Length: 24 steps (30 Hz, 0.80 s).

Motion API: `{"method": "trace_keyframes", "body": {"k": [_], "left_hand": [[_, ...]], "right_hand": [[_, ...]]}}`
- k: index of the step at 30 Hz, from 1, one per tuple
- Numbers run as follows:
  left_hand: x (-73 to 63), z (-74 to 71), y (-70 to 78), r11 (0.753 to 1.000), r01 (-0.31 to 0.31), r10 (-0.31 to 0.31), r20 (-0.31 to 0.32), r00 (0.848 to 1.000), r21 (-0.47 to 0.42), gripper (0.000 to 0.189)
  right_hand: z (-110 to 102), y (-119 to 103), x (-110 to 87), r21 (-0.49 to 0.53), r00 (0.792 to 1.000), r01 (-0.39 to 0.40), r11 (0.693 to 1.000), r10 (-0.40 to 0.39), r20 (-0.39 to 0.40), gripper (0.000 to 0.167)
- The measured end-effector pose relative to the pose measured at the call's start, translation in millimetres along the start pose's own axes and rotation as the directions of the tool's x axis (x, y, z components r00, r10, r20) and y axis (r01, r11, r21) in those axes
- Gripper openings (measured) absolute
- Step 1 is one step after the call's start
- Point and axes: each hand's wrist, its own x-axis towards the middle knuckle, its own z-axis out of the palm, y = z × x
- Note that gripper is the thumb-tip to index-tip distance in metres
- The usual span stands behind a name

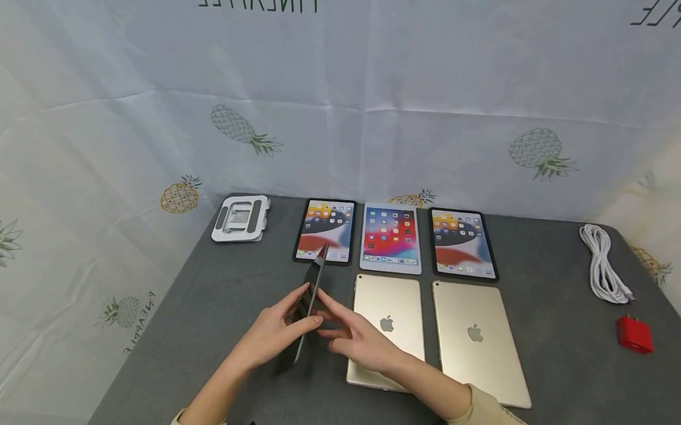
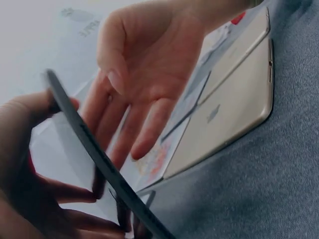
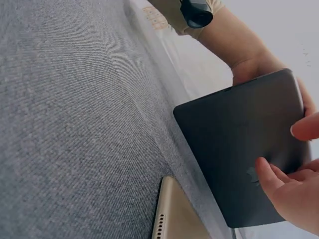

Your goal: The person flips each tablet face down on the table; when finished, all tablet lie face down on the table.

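Note:
A dark grey tablet point(image 3: 224, 149) stands tilted nearly on edge above the table, its back with a logo facing the right side. My left hand point(image 1: 270, 335) grips it from the left, thumb near one edge and fingers on the other face. Against its back, my right hand point(image 1: 364, 339) rests extended fingers; in the left wrist view the palm of this right hand point(image 2: 154, 64) shows, its fingers reaching behind the tablet. Just right of it, a gold tablet point(image 1: 398, 305) lies back up, partly covered by my right hand and forearm.
Another gold tablet point(image 1: 483, 352) lies face down further right. Behind are a black-framed tablet point(image 1: 325, 229), a white-framed tablet point(image 1: 390, 236) and a second black-framed tablet point(image 1: 463, 242), screens up. A white folding stand point(image 1: 240, 219), coiled white cable point(image 1: 602, 267) and red charger plug point(image 1: 634, 335) flank them.

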Motion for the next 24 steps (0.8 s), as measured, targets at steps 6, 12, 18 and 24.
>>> {"method": "trace_keyframes", "body": {"k": [6,12,18,24], "left_hand": [[-2.3,1.6,-4.4,0.998,-0.039,0.035,-0.079,0.996,-0.040,0.063],[-3.6,2.2,-4.9,0.988,-0.149,0.151,-0.197,0.969,0.027,0.051],[-4.4,-3.6,-5.8,0.971,-0.237,0.225,-0.281,0.933,-0.009,0.039],[-4.3,-14.0,-10.0,0.959,-0.282,0.248,-0.357,0.900,-0.043,0.034]], "right_hand": [[3,2,1.1,0.018,1.000,0.014,1.000,-0.014,0.003,0.077],[4,9,-0.4,0.025,1.000,-0.016,1.000,0.015,0.027,0.076],[5,14,-1.4,0.031,1.000,-0.018,0.999,0.018,0.024,0.071],[2,21,-3.3,0.032,0.995,-0.077,0.996,0.079,-0.055,0.056]]}}
